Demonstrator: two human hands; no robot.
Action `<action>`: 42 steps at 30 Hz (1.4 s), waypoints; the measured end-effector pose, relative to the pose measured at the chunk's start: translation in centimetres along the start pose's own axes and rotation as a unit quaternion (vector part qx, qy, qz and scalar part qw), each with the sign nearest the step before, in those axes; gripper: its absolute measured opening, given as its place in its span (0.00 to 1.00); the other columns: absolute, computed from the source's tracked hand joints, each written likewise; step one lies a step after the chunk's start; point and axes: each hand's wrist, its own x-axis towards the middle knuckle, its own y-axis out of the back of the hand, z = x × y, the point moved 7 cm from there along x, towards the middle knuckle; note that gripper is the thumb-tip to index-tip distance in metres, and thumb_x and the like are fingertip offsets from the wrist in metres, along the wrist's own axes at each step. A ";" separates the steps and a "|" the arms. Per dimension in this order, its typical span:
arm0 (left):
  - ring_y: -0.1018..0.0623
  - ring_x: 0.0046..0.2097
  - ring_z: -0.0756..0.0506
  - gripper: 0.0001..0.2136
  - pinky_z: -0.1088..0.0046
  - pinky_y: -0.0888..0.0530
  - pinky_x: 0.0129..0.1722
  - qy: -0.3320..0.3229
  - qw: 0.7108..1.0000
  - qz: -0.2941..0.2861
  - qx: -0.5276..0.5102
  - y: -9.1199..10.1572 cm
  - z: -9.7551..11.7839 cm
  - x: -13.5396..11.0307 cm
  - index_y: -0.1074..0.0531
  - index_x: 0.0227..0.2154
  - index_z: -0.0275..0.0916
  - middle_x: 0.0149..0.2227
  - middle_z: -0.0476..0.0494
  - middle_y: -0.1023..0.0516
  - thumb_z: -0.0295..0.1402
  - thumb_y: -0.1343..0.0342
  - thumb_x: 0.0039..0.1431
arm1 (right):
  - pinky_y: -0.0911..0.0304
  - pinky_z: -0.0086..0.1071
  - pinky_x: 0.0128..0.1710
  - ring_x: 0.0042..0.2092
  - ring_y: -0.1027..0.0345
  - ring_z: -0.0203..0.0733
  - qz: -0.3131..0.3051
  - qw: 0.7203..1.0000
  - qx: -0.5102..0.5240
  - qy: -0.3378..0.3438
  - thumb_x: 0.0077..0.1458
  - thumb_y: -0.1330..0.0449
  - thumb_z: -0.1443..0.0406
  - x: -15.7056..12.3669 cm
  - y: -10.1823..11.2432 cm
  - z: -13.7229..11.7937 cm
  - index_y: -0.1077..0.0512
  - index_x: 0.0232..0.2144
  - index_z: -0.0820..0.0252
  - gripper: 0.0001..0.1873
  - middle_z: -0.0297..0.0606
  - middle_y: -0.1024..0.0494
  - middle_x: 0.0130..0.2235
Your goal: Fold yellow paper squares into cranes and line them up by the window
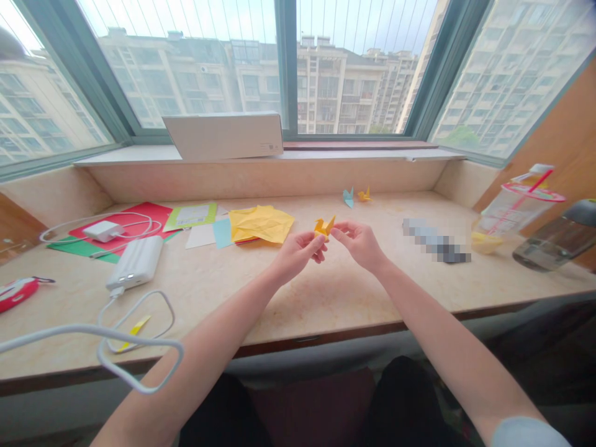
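Yellow folded-paper bird (323, 228), pinched by left hand (298, 253) and right hand (362, 244), inside beige worktop's (344, 304) front edge; likely crushable; hold base.

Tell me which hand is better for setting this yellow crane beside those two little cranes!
Probably the right. The right hand touches the held yellow origami crane and looks nearer the blue origami crane and orange origami crane behind. The left hand holds it too, but sits farther away.
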 end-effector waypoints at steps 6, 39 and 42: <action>0.26 0.23 0.51 0.24 0.76 0.28 0.22 -0.012 0.988 0.084 0.127 1.8 0.0 0.2 0.27 0.26 0.35 0.23 0.46 0.26 0.52 0.51 0.63 | 0.35 0.35 0.35 0.34 0.28 0.43 0.025 0.998 -0.055 0.011 0.55 0.38 0.51 0.3 0.6 0.5 0.21 0.34 0.60 0.18 0.40 0.19 0.33; 0.26 0.24 0.51 0.21 0.77 0.30 0.22 0.032 0.993 -0.001 0.112 1.0 -0.6 0.2 0.26 0.28 0.33 0.27 0.45 0.25 0.50 0.44 0.59 | 0.38 0.34 0.33 0.32 0.33 0.40 0.018 0.994 -0.090 0.068 0.56 0.39 0.50 0.1 0.2 -1.0 0.21 0.33 0.58 0.18 0.38 0.21 0.31; 0.26 0.25 0.52 0.18 0.77 0.30 0.23 0.026 0.995 -0.009 0.099 0.8 -0.5 0.2 0.25 0.29 0.34 0.27 0.46 0.24 0.47 0.44 0.59 | 0.37 0.34 0.33 0.34 0.30 0.42 0.071 0.997 -0.018 -0.008 0.55 0.40 0.45 0.4 1.3 0.2 0.22 0.39 0.60 0.25 0.41 0.20 0.36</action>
